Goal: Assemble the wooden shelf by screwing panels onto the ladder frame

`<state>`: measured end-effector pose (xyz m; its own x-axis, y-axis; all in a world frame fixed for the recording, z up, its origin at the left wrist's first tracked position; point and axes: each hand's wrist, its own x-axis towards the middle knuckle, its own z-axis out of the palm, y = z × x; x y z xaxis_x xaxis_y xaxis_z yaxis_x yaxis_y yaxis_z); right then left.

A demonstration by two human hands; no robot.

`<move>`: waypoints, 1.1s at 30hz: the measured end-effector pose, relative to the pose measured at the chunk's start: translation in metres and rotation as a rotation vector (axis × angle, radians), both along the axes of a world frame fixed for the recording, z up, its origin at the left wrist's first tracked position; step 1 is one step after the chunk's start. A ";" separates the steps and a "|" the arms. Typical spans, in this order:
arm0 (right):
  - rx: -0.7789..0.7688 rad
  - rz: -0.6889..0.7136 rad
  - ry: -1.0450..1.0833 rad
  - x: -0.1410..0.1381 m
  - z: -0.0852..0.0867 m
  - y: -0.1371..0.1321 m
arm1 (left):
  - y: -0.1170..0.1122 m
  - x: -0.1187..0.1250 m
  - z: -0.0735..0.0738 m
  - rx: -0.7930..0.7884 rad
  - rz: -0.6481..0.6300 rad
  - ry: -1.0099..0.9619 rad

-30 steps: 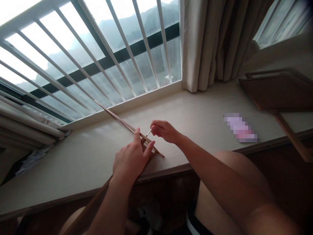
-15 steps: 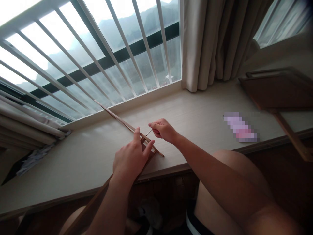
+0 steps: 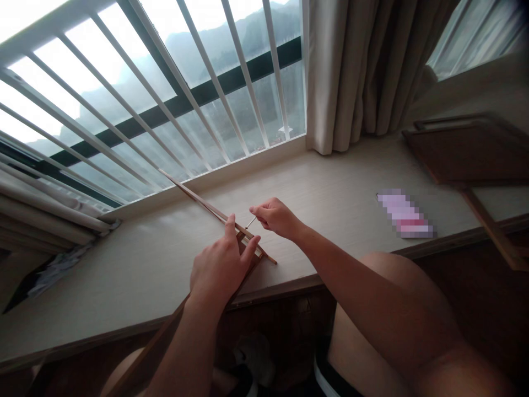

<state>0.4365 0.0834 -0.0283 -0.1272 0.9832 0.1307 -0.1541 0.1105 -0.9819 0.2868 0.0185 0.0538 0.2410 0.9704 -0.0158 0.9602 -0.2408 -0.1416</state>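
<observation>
Left fingers (image 3: 230, 227) hold a wooden frame (image 3: 248, 234) across the ledge edge (image 3: 289, 286); right fingers (image 3: 261, 212), a rod (image 3: 250, 222).

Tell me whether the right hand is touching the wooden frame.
Apart. The head view shows pale ledge between the right hand and the wooden frame, with a thin rod in that gap.

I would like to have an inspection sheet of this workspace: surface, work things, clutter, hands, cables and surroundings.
Surface: pale ledge, dark along its near edge.
Job's things: slim wooden frame; thin tool, its tip at or very near the frame.
Clutter: pixelated pink-purple item; dark wooden panel toward the right.
Hands: left hand lies over the frame; right hand grips the tool.
Cables: nothing seen.
Surroundings: barred window, curtains at both sides.
</observation>
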 end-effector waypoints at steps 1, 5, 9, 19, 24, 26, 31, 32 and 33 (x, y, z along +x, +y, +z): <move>0.001 -0.007 -0.017 0.000 0.001 -0.001 | 0.000 0.000 0.000 0.001 0.001 0.002; 0.014 -0.061 -0.080 0.000 0.004 -0.004 | 0.001 -0.001 -0.001 0.005 0.000 0.003; -0.015 -0.070 -0.102 -0.002 0.004 -0.004 | 0.002 -0.002 -0.002 0.017 -0.009 0.003; 0.198 0.006 -0.064 0.023 0.008 -0.001 | 0.001 -0.002 -0.003 0.025 -0.014 0.003; 0.200 0.161 -0.028 0.026 -0.002 0.001 | 0.001 -0.003 -0.004 0.025 -0.012 -0.003; 0.209 0.167 -0.022 0.023 -0.005 0.000 | 0.001 -0.003 -0.004 0.021 -0.010 -0.006; 0.244 0.180 -0.035 0.017 -0.007 -0.002 | 0.001 -0.001 -0.002 0.009 -0.001 -0.005; 0.252 0.179 -0.040 0.016 -0.007 -0.002 | 0.001 -0.001 -0.002 0.008 -0.001 -0.005; 0.259 0.177 -0.045 0.015 -0.008 -0.002 | 0.001 -0.001 -0.002 0.006 -0.001 -0.006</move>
